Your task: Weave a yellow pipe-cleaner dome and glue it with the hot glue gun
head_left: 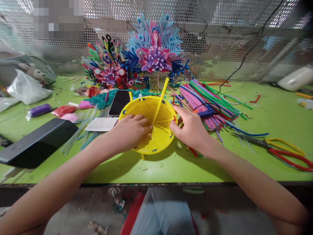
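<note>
A yellow bowl-shaped basket (161, 142) tilts toward me near the table's front edge, its inside showing, with small blue knots along the rim. A long yellow pipe cleaner (161, 101) rises from its middle. My left hand (133, 130) reaches over the left rim into the basket. Its fingers are bent together near the foot of that pipe cleaner, and the fingertips' hold is hidden. On the right, my right hand (187, 127) grips the rim, thumb inside and index finger along the edge; the other fingers are hidden behind it.
Scissors (269, 147) lie at right, by a pile of coloured pipe cleaners (207, 101) with a blue-handled tool (206, 112) on top. Behind stand colourful flower headpieces (156, 49). Left are a phone (120, 102), a dark box (39, 142) and bagged clay (64, 111).
</note>
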`<state>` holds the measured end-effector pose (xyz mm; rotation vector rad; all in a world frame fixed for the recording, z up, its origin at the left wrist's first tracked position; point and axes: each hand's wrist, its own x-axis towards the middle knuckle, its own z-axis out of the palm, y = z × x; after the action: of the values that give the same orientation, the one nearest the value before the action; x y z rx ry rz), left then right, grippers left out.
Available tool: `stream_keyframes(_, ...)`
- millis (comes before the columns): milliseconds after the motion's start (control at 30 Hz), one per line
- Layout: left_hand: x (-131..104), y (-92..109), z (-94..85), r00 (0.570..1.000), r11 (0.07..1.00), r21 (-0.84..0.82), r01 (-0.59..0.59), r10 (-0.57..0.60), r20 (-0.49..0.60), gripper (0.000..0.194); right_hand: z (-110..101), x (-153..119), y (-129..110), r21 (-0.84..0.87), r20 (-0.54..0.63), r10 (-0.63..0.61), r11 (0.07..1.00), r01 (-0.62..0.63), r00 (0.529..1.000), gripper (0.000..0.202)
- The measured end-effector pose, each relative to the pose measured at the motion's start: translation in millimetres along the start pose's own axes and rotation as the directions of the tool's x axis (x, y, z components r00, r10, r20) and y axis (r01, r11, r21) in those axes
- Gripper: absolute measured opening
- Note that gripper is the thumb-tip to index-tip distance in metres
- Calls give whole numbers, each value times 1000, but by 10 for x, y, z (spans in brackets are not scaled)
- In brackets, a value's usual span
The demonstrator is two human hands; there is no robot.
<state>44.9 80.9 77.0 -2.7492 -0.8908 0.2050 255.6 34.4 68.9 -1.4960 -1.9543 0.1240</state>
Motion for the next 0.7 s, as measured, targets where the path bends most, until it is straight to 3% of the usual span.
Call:
stream_keyframes(233, 1, -40, 36, 999, 998, -58, -30, 28, -32, 32, 2, -1, 5, -13, -1, -9, 1000, 9, 1000, 48)
stream_keyframes(500, 29, -62, 15, 999, 997, -71, -26, 28, 38, 34, 20, -10, 10, -20, -7, -6, 1000, 6, 1000, 48)
stream_keyframes(700, 105, -120, 3, 998, 991, -121, -58, 61, 19, 30, 30, 11, 23, -42, -16, -16, 999, 15, 1000, 45)
